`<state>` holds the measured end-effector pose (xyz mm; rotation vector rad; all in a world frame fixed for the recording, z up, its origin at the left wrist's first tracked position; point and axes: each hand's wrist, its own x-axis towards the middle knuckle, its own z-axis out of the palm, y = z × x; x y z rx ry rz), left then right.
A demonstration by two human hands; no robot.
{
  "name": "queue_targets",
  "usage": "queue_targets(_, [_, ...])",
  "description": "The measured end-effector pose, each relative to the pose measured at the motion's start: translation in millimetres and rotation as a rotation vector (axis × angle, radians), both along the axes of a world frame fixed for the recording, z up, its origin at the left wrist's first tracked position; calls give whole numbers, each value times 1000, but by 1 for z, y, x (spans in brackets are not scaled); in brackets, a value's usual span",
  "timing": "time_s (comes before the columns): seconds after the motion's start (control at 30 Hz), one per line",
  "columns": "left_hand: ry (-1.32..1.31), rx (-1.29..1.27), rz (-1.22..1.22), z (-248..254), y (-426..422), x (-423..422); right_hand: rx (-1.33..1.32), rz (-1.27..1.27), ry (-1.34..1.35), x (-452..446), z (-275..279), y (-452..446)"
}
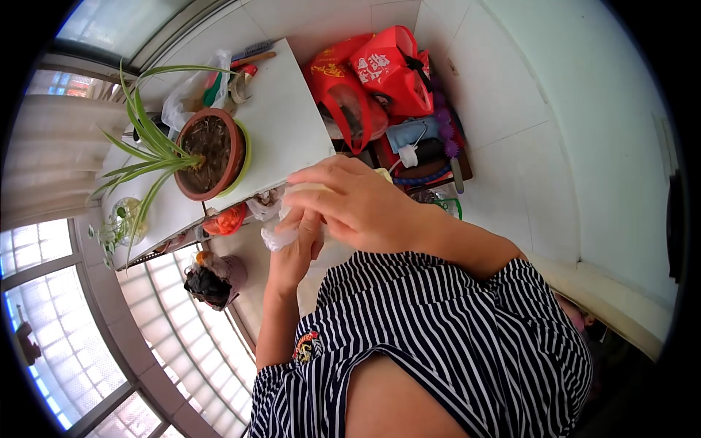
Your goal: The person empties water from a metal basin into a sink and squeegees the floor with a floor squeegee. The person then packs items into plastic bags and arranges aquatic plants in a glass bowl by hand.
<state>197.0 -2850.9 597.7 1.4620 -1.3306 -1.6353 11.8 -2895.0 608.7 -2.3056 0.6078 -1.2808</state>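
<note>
My two hands meet in the middle of the view, beside the front edge of the white table. My right hand (365, 204) lies over my left hand (296, 252), its fingers bent across it. Between them is a crumpled, thin white piece (277, 238), like tissue or soft plastic; I cannot tell which. Part of it sticks out below my left fingers, and more shows near my right fingertips. Both hands look closed around it, though my right hand hides most of the left fingers.
On the white table (281, 109) stands a potted spider plant (212, 153) in a green saucer. Red bags (391, 69) and a purple spiky string (445, 124) are beyond its right end. A bin (232, 277) with a black bag stands on the floor below.
</note>
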Motion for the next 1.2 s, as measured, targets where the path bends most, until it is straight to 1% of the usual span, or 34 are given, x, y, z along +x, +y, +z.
queue_targets(0.03, [-1,-105,30,-6,3,-6,207,31,60,-7,-9,-1])
queue_targets(0.07, [-2,-101,34,-3,3,-9,418,63,121,-12,-17,-2])
queue_targets(0.1, [55,-11,56,5,2,-12,353,23,64,-15,-23,-2])
queue_targets(0.13, [112,77,78,9,1,-15,355,28,64,-19,-25,-1])
queue_targets(0.17, [155,100,136,8,-2,-18,371,32,69,-23,-26,1])
queue_targets(0.2, [154,101,137,6,-6,-20,385,33,72,-28,-28,3])
queue_targets(0.23, [258,212,301,3,-10,-21,386,34,72,-32,-30,6])
queue_targets(0.27, [362,323,465,-3,-11,-21,424,148,112,-37,-33,9])
queue_targets(0.3, [520,372,383,-13,-13,-15,465,261,152,-40,-36,11])
queue_targets(0.33, [520,377,381,-19,-11,-13,469,259,152,-41,-37,10])
queue_targets(0.4, [564,386,162,-22,-11,-13,412,220,-5,-40,-40,2])
queue_targets(0.43, [317,331,56,-10,-13,-19,413,220,-7,-34,-42,-1])
queue_targets(0.47, [314,331,59,2,-12,-28,436,205,-170,-25,-45,-5])
queue_targets(0.5, [233,316,6,13,-11,-38,456,196,-334,-18,-48,-8])
queue_targets(0.53, [151,300,-43,18,-9,-44,455,210,-337,-19,-51,-10])
queue_targets(0.57, [114,258,-64,20,-9,-45,726,369,-276,-22,-55,-12])
queue_targets(0.6, [104,246,-33,16,-10,-43,817,404,-157,-23,-60,-15])
queue_targets(0.63, [-172,-229,-36,7,-10,-39,899,436,-28,-23,-65,-18])
queue_targets(0.67, [-473,-692,-34,3,-10,-34,830,363,28,-25,-75,-18])
queue_targets(0.7, [-427,-728,74,2,-9,-33,755,300,80,-26,-83,-17])
queue_targets(0.73, [-449,-807,94,-5,-9,-28,886,294,-37,-25,-74,-15])
queue_targets(0.77, [-417,-819,58,3,-4,-27,1027,282,-146,-24,-61,-11])
queue_targets(0.8, [-396,-788,9,-4,-4,-28,1023,345,-128,-24,-54,-10])
queue_targets(0.83, [-389,-980,-27,-9,-8,-29,1073,311,-107,-24,-48,-10])
queue_targets(0.87, [-329,-1021,-63,-12,-11,-31,1121,267,-83,-24,-44,-9])
queue_targets(0.9, [-289,-1026,-101,-10,-13,-33,1115,307,-61,-23,-44,-7])
queue_targets(0.97, [-310,-1083,-56,-5,-16,-38,1127,140,-79,-22,-42,-3])
queue_targets(1.0, [-309,-1134,-50,-2,-17,-40,1128,175,-52,-22,-38,-2])
queue_targets(1.03, [-324,-1127,-16,0,-17,-39,1134,86,-190,-21,-32,-2])
queue_targets(1.07, [-475,-1193,90,3,-18,-38,1135,-6,-331,-19,-26,-2])
queue_targets(1.1, [-627,-1252,194,4,-17,-34,1069,-92,-318,-17,-18,-5])
queue_targets(1.13, [-640,-1244,217,1,-13,-28,1001,-179,-309,-15,-14,-6])
queue_targets(1.17, [-706,-1181,214,-6,-6,-21,859,-299,-263,-10,-15,-11])
queue_targets(1.2, [-768,-1117,210,-14,-1,-16,861,-283,-250,-14,-26,-22])
